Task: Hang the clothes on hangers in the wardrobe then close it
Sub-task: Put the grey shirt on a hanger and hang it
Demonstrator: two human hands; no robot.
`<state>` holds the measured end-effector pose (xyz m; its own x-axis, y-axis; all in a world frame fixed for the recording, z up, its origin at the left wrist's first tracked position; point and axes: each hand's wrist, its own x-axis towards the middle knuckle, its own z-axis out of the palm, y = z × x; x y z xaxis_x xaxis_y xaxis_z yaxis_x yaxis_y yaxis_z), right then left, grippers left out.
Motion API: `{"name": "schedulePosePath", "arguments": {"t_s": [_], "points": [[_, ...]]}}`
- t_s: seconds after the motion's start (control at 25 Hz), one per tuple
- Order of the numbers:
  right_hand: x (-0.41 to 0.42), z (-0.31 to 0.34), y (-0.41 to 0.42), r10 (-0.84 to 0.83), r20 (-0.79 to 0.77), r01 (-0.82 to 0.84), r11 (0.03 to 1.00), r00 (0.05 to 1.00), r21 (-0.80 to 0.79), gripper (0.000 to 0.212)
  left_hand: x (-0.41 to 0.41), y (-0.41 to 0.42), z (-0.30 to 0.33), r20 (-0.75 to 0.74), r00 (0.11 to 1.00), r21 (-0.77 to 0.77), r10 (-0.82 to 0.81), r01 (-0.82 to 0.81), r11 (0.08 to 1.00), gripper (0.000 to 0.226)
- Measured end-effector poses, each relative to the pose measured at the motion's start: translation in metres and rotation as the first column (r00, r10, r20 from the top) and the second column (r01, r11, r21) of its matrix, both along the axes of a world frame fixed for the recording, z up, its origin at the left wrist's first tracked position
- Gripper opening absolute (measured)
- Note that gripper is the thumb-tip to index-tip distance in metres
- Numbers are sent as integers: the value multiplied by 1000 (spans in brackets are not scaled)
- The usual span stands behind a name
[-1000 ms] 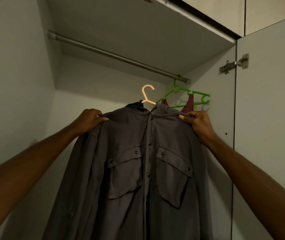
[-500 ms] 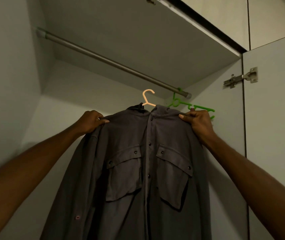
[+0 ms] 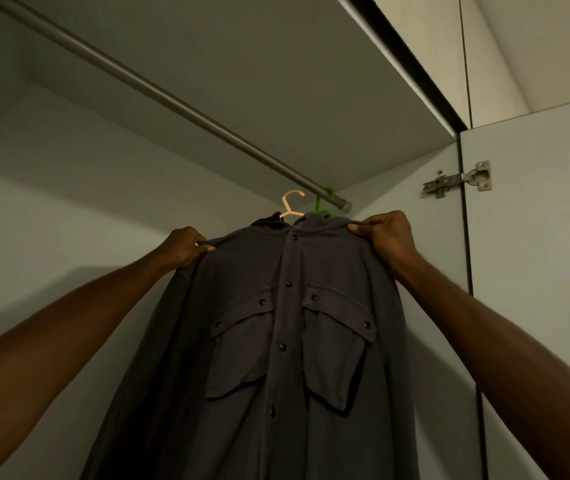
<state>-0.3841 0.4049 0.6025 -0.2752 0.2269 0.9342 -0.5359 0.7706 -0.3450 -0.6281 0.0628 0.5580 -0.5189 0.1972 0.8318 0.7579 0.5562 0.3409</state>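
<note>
Both hands hold a dark grey shirt [image 3: 287, 334] up by its shoulders: the left hand [image 3: 184, 247] grips one, the right hand [image 3: 385, 237] pinches the other. A pale hanger [image 3: 290, 204] (hook free, just below the rail) pokes from the collar. Beyond, a green hanger [image 3: 323, 202] hangs on the rail [image 3: 159, 95] near the door hinge [image 3: 456, 180].
</note>
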Motion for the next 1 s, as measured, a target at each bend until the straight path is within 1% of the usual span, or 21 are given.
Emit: {"name": "schedulePosePath", "arguments": {"t_s": [0.16,0.24,0.36,0.52,0.64,0.84,1.0], "points": [[0,14,-2,-90,-21,90,996,996,6,18,-16,20,15,4,1000,-9,-4,4,1000,40],[-4,16,-6,-108,-36,109,994,994,17,17,-24,27,16,13,1000,-9,3,-3,1000,41],[-11,18,-16,-182,-36,184,981,983,66,19,-39,35,14,45,999,-3,25,-25,1000,43],[-16,32,-30,-244,-74,250,965,967,80,18,-55,39,23,36,999,34,33,-34,999,51],[-16,42,-38,-276,-91,282,957,957,71,18,-60,34,35,24,1000,61,0,-1,998,47],[-15,52,-45,-312,-131,317,948,941,20,28,-64,39,45,-27,998,142,-49,53,988,39],[-13,41,-50,-329,-162,339,940,930,39,23,-76,51,38,-36,995,142,-90,94,985,38]]}}
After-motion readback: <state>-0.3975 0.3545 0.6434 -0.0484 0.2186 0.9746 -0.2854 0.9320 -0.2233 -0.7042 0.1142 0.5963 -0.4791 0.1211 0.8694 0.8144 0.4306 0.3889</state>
